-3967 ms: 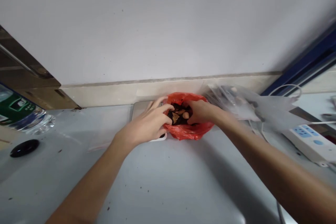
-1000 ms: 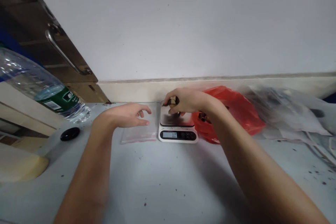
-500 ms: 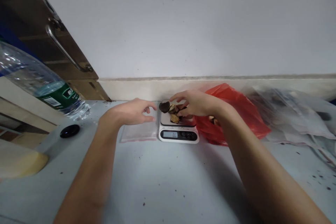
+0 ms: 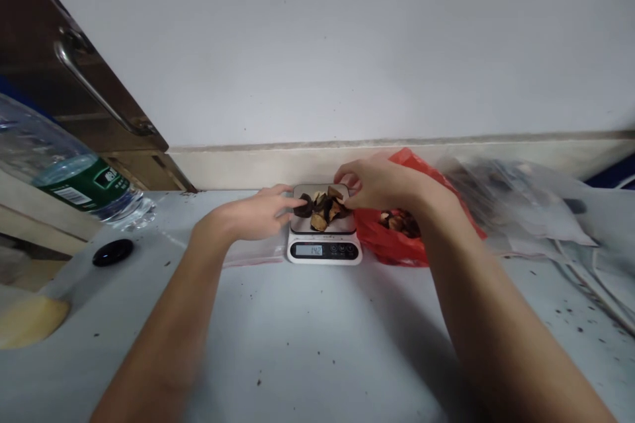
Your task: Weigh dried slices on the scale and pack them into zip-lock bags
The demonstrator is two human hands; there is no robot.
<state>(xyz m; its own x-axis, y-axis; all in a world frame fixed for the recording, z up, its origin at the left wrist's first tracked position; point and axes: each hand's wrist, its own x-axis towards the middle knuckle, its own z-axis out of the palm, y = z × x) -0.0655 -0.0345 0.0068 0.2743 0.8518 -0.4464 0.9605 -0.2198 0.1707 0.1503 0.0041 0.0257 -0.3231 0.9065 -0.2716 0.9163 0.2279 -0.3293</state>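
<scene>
Dried brown slices (image 4: 320,219) with pale cut faces lie in a small heap on the steel plate of a white digital kitchen scale (image 4: 325,259). Its display reads about 14, the last digit being unclear. From the left, my left hand (image 4: 262,213) reaches over the plate's edge, fingers apart, a fingertip at a dark slice. My right hand (image 4: 380,184) curves at the heap's right side with thumb and fingers apart; nothing shows in its grip. Under and beside my left hand lies a clear zip bag (image 4: 253,252), partly hidden.
An open red plastic bag (image 4: 397,248) with more slices stands right of the scale. Clear bags (image 4: 526,205) and a white cable (image 4: 585,284) lie farther right. At left are a water bottle (image 4: 94,182) and a black oval object (image 4: 113,252). A wall rises behind.
My right hand has drawn back slightly from the heap, leaving more slices visible on the plate. My left fingers have come over the plate's edge. The display went from 0.0 to about 14.
</scene>
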